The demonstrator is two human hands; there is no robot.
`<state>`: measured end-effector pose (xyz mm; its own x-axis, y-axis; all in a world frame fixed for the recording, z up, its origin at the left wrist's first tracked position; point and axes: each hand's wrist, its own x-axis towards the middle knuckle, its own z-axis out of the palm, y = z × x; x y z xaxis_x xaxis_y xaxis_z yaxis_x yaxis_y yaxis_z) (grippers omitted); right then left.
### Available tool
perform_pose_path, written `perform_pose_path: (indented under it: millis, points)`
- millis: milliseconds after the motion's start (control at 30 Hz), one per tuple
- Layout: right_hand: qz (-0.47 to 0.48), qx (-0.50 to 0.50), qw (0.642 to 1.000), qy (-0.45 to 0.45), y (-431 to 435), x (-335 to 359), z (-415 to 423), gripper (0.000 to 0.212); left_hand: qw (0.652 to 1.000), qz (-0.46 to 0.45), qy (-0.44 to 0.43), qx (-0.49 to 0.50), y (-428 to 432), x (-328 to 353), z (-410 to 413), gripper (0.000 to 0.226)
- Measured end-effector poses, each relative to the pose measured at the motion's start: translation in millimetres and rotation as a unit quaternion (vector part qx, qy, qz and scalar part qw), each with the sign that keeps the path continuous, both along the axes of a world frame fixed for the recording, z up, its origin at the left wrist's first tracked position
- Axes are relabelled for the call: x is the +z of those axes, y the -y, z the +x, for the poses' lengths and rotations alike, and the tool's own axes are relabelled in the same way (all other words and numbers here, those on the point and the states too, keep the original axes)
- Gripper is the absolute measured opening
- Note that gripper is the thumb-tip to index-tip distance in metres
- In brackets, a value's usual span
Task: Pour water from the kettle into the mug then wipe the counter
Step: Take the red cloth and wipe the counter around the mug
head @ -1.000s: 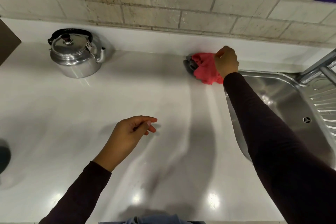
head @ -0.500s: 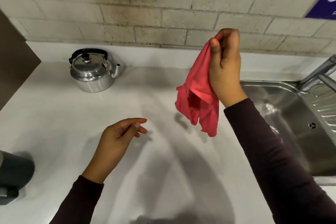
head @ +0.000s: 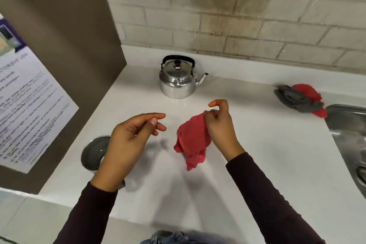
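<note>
My right hand (head: 220, 125) pinches a red cloth (head: 192, 140) that hangs bunched just above the white counter (head: 257, 154). My left hand (head: 130, 138) hovers open to the left of the cloth, fingers loosely curled, holding nothing. A shiny metal kettle (head: 178, 78) with a black handle stands upright at the back of the counter, spout pointing right. A grey metal mug (head: 95, 152) sits near the counter's left edge, partly hidden behind my left wrist.
A pile of grey and red cloths (head: 301, 98) lies at the back right beside the steel sink (head: 348, 136). A brown cabinet side (head: 65, 49) with a printed notice (head: 25, 105) walls off the left. Brick wall behind.
My right hand lifted the red cloth off the pile, then brought it down and left toward the counter's middle. The view swung left, bringing the mug and cabinet into sight.
</note>
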<state>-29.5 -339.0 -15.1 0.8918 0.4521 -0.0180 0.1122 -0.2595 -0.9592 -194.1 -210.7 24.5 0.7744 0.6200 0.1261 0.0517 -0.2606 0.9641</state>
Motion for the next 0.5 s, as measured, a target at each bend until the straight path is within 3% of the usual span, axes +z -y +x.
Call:
perform_pose_path:
  millis: [100,167,267,400,500]
  points:
    - [-0.201,0.029,0.973,0.113,-18,-36,-22,0.039,1.000,0.000,-0.010,0.009,-25,-4,-21,0.027]
    - [-0.234,0.014,0.952,0.198,-28,-55,-33,0.044,1.000,0.003,-0.015,0.014,-41,-6,-35,0.028]
    - [-0.256,0.029,0.933,0.252,-44,-77,-39,0.039,1.000,0.001,-0.002,0.029,-67,-8,-58,0.029]
    - [-0.334,0.125,0.893,0.274,-53,-108,-47,0.044,0.997,-0.009,0.009,0.077,-93,-19,-88,0.031]
    - [-0.350,0.133,0.882,0.287,-56,-123,-55,0.049,0.990,-0.005,-0.009,0.141,-100,-42,-115,0.044]
